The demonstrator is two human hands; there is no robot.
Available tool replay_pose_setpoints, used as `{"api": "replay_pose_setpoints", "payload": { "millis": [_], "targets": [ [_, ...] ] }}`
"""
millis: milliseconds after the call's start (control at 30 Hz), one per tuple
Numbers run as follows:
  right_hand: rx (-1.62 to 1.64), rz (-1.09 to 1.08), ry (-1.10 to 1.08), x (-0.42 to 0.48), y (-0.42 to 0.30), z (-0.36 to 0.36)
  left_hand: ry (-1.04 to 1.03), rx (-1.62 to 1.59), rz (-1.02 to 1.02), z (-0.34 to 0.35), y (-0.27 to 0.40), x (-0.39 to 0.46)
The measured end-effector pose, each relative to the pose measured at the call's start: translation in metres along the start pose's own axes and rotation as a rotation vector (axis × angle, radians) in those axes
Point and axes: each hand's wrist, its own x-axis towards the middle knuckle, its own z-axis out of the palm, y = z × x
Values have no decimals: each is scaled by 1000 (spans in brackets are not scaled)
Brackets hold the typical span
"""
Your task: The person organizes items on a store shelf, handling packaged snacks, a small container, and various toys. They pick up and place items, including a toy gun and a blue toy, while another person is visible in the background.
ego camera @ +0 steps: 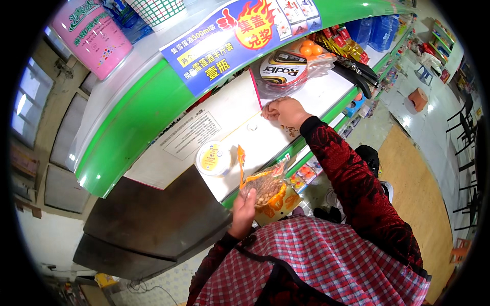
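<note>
My left hand (245,210) grips the lower left side of an open plastic bag of nuts or beans (266,187), partly clear and partly orange, at the front edge of the white shelf (229,191). Farther up the shelf, the fingers of my right hand (285,111) are bent close together over the surface, beside a bagged table tennis paddle set (287,70). Whether anything is between those fingers cannot be told. Small brown bits (293,131) lie just below that hand. A round tub with a white and yellow lid (212,158) stands left of the bag.
A green-edged upper shelf (145,126) overhangs the back, holding a pink canister (93,38). Orange balls (311,48) and red-gold packets (346,46) lie at the right. A dark cabinet (153,222) stands at the lower left; black chairs (465,126) line the far right.
</note>
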Motion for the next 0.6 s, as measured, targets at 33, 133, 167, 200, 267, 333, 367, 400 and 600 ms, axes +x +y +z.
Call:
{"api": "replay_pose_setpoints", "payload": {
  "millis": [33, 133, 167, 200, 267, 333, 367, 400, 600],
  "targets": [
    [21, -20, -46, -1, -1, -4, 5, -1, -3, -2, 1, 0],
    [-11, -45, -126, -7, 7, -19, 30, -35, 33, 0, 13, -4],
    [-60, -5, -65, -11, 14, -21, 43, -29, 48, 1, 12, -4],
    [11, -4, -36, -10, 23, -16, 56, -23, 63, 1, 9, -4],
    [7, -23, -18, -3, 27, -10, 75, -6, 59, -1, 1, -3],
    [-137, -64, -42, 8, 7, -8, 90, 19, 20, -5, -9, -4],
    [-79, -170, 1, 8, -6, -7, 89, -14, 10, -4, -10, -4],
    [-20, -196, -8, 10, -7, -1, 83, -46, 4, 1, -5, -2],
    [261, -174, -223, -3, 6, -25, 35, 8, 41, -2, -1, 2]
  ]
}}
